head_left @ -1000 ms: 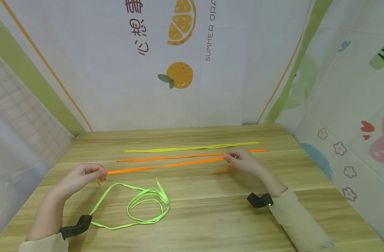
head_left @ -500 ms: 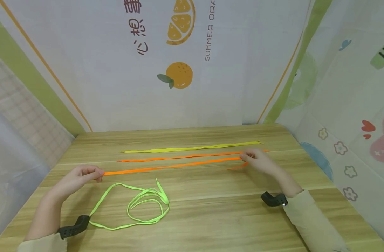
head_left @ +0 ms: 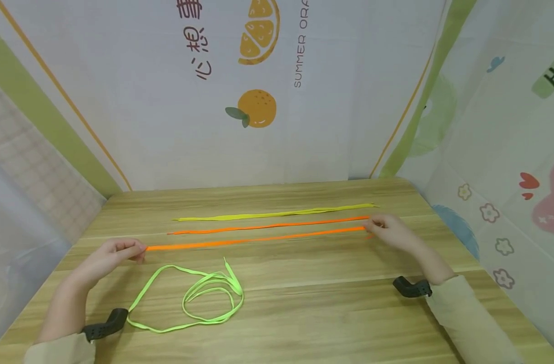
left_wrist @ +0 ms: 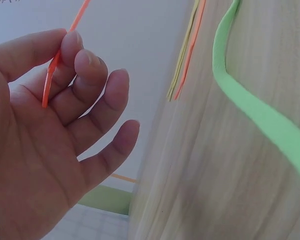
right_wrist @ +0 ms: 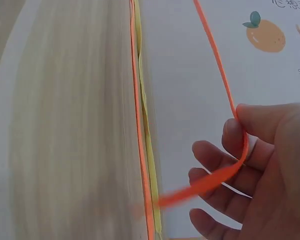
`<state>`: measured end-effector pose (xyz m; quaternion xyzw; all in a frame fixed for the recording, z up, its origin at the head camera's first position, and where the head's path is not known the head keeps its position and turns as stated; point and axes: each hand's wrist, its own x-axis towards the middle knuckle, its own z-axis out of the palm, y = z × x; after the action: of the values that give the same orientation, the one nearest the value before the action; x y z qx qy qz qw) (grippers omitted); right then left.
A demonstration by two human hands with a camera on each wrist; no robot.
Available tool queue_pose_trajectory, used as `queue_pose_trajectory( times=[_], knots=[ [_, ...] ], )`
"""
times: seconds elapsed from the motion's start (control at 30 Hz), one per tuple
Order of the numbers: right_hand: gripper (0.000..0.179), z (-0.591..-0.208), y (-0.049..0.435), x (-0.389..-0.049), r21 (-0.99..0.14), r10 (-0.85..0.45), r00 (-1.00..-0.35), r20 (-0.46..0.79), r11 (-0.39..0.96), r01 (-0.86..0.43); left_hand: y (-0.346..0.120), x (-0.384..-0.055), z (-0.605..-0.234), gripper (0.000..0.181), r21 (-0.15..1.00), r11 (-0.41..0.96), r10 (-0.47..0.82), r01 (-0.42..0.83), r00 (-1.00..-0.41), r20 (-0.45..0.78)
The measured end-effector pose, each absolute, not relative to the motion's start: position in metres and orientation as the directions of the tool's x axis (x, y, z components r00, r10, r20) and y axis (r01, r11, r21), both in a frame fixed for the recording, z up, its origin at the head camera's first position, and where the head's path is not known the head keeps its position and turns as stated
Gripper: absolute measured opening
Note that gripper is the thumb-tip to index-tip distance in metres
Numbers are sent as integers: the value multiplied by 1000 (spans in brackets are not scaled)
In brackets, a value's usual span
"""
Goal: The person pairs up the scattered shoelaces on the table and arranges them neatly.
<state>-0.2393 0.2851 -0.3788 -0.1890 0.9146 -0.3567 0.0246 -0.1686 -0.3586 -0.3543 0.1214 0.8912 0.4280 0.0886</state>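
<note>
An orange shoelace (head_left: 259, 238) stretches nearly straight between both hands, above the table. My left hand (head_left: 115, 257) pinches it near one end between thumb and index finger; in the left wrist view its tip (left_wrist: 47, 90) lies against the palm. My right hand (head_left: 393, 231) pinches the lace farther along with thumb and index finger, and in the right wrist view a loose tail (right_wrist: 205, 184) hangs past the fingers. Behind it lies a second orange shoelace (head_left: 268, 226), laid out straight. Farther back, a yellow shoelace (head_left: 277, 214) runs roughly parallel to it.
A lime-green shoelace (head_left: 215, 318) lies loosely coiled on the wooden table (head_left: 304, 323), close to the left forearm. A printed white cloth (head_left: 177, 141) hangs behind the table's back edge. Another patterned cloth (head_left: 486, 151) hangs at the right.
My right hand has slid rightward along the orange shoelace, lengthening the stretch between the hands and shortening the loose tail. The left hand has shifted slightly left. The other laces lie as before.
</note>
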Motion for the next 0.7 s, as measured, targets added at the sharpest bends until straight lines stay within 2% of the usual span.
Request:
queue_pose_trajectory(
  times=[0.37, 0.7],
  knots=[
    [32, -376, 306, -243, -621, -337, -939, 65, 723, -302, -365, -177, -356, 32, 751, 653, 274, 97, -955, -115],
    [36, -382, 322, -248, -628, -332, -941, 63, 720, -296, -367, -183, -362, 29, 770, 630, 282, 102, -954, -104]
  ],
)
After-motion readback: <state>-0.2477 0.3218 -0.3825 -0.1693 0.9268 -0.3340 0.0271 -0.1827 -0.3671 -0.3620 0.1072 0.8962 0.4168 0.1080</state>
